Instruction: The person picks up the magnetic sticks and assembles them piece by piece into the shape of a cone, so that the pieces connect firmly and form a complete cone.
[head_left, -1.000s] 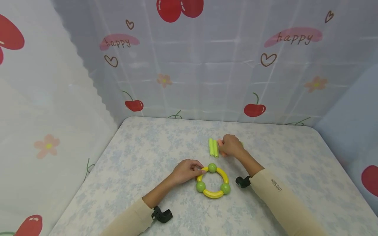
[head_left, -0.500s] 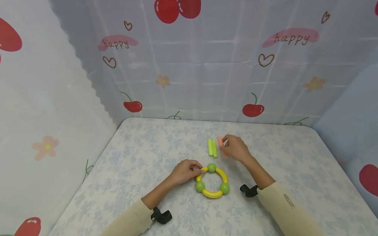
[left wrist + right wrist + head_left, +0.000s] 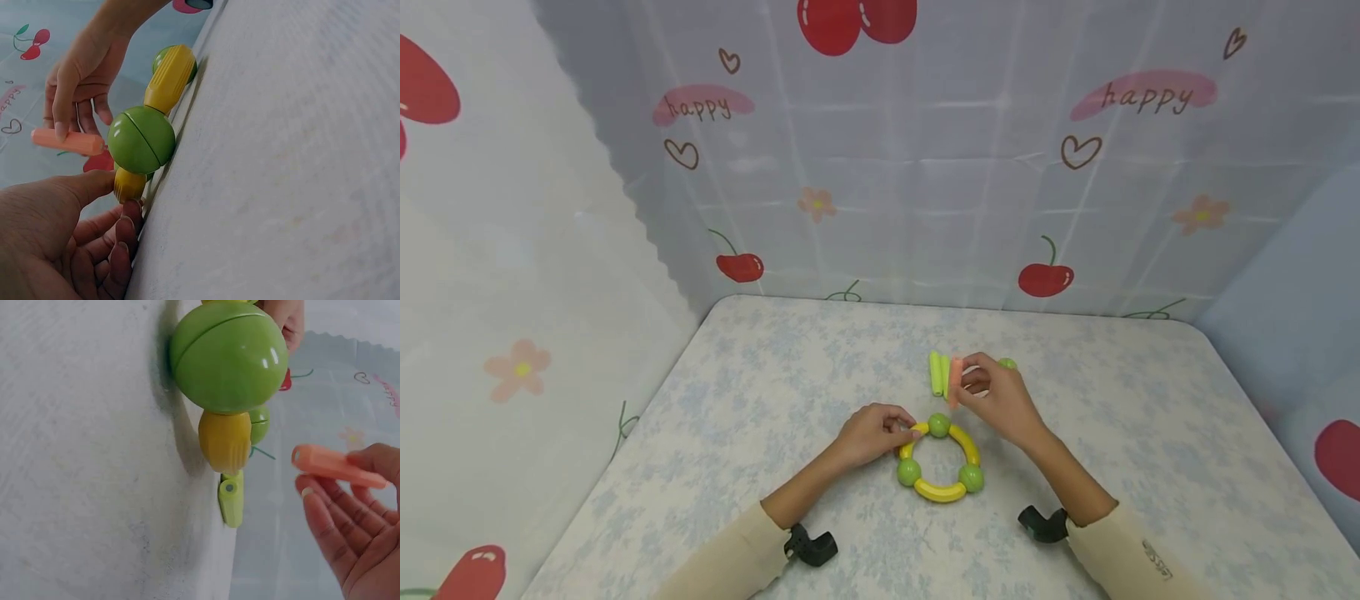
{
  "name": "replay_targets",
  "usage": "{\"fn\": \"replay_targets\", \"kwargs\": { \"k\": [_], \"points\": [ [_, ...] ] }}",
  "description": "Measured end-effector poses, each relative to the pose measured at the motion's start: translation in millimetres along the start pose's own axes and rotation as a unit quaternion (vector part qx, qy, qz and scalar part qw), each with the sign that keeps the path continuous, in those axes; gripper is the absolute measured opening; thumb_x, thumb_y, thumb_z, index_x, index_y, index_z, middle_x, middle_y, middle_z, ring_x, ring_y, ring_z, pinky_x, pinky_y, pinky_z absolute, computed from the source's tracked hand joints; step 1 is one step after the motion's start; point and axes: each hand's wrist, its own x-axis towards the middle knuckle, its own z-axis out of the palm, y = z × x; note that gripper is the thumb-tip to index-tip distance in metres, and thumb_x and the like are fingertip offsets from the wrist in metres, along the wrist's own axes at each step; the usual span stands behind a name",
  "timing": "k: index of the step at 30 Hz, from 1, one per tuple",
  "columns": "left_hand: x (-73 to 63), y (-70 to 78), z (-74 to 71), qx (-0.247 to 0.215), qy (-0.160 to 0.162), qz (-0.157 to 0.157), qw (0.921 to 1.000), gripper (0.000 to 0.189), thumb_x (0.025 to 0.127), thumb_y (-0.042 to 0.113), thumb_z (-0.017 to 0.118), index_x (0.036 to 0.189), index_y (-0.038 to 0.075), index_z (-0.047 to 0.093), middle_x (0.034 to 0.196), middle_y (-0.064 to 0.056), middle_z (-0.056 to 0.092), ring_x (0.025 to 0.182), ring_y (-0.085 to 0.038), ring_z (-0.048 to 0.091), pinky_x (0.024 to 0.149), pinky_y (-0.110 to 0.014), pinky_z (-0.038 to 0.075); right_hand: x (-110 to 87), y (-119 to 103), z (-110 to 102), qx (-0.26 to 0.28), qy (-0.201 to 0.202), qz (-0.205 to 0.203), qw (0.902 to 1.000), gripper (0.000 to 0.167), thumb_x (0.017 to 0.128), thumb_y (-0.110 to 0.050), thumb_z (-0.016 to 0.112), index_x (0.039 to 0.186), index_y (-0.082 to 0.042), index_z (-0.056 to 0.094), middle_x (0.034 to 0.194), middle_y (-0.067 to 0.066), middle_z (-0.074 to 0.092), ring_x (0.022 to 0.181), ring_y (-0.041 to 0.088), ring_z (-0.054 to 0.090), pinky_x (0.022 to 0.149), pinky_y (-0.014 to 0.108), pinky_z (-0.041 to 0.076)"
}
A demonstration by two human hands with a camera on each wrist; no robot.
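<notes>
A ring of curved yellow rods and green balls (image 3: 972, 478) lies flat on the table. My left hand (image 3: 871, 435) pinches its upper-left yellow rod (image 3: 130, 185) between thumb and fingers. Beyond the ring, my right hand (image 3: 1003, 400) holds an orange rod (image 3: 334, 465) between thumb and fingers, raised off the table. The orange rod has a hole in its end, seen in the right wrist view. Just left of it lie two light green rods (image 3: 936, 373), side by side. A green ball (image 3: 1007, 364) sits behind the right hand, mostly hidden by it.
The pale patterned table (image 3: 760, 375) ends at a printed curtain (image 3: 910, 167) at the back, with more curtain on both sides. A black wrist camera mount (image 3: 811, 547) hangs by the left sleeve, another mount (image 3: 1043, 525) by the right.
My right hand has lifted the orange rod off the table and brought it slightly nearer the ring. The green ball behind that hand has come into view. The left hand stays on the ring.
</notes>
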Motion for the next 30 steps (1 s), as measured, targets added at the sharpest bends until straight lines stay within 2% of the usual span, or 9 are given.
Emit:
{"fn": "replay_targets", "kwargs": {
  "k": [5,9,19,23,26,30],
  "points": [
    [0.6,0.7,-0.4,-0.005,-0.004,0.001,1.0,0.021,0.096,0.037,0.071,0.107,0.02,0.076,0.065,0.006,0.067,0.054,-0.011,0.056,0.05,-0.025,0.041,-2.7,-1,1,0.033,-0.033,-0.053,0.9975,0.031,0.091,-0.01,0.078,0.119,-0.01,0.064,0.097,0.003,0.076,0.087,0.018,0.074,0.067,0.031,0.056],
    [0.5,1.5,-0.2,-0.006,-0.007,0.003,0.9999,0.022,0.096,0.038,0.071,0.108,0.02,0.076,0.066,0.006,0.068,0.054,-0.011,0.057,0.051,-0.025,0.042,-4.1,0,1,0.034,-0.046,-0.077,0.9954,0.03,0.09,-0.009,0.078,0.117,-0.011,0.064,0.096,0.001,0.076,0.087,0.017,0.074,0.067,0.029,0.057],
    [0.4,3.0,-0.8,-0.002,0.001,0.002,1.0,0.023,0.096,0.039,0.071,0.108,0.019,0.077,0.064,0.006,0.067,0.054,-0.012,0.057,0.051,-0.026,0.041,-3.9,-2,1,0.018,-0.074,-0.082,0.9937,0.028,0.09,-0.01,0.079,0.114,-0.012,0.065,0.095,-0.001,0.075,0.087,0.016,0.072,0.066,0.029,0.058],
    [0.2,3.0,-1.4,-0.004,-0.002,-0.002,1.0,0.024,0.096,0.039,0.071,0.108,0.019,0.076,0.065,0.006,0.067,0.054,-0.011,0.056,0.051,-0.025,0.04,-3.9,0,0,0.007,-0.086,-0.078,0.9931,0.032,0.089,-0.01,0.08,0.118,-0.013,0.066,0.097,-0.001,0.075,0.088,0.017,0.072,0.067,0.028,0.058],
    [0.0,2.7,-4.6,-0.016,-0.019,-0.002,0.9997,0.026,0.096,0.04,0.071,0.11,0.019,0.076,0.067,0.005,0.069,0.056,-0.011,0.057,0.053,-0.025,0.043,-3.7,3,-1,0.003,-0.102,-0.073,0.9921,0.034,0.09,-0.011,0.079,0.121,-0.013,0.067,0.102,-0.002,0.074,0.091,0.018,0.071,0.069,0.029,0.058],
    [-2.0,3.8,-15.2,-0.039,-0.072,0.003,0.9966,0.034,0.096,0.036,0.072,0.121,0.013,0.072,0.076,0.003,0.071,0.063,-0.014,0.061,0.058,-0.027,0.049,-2.6,10,-3,-0.008,-0.134,-0.056,0.9894,0.027,0.092,-0.012,0.077,0.118,-0.018,0.072,0.109,-0.004,0.073,0.095,0.018,0.07,0.073,0.031,0.058]
  ]
}}
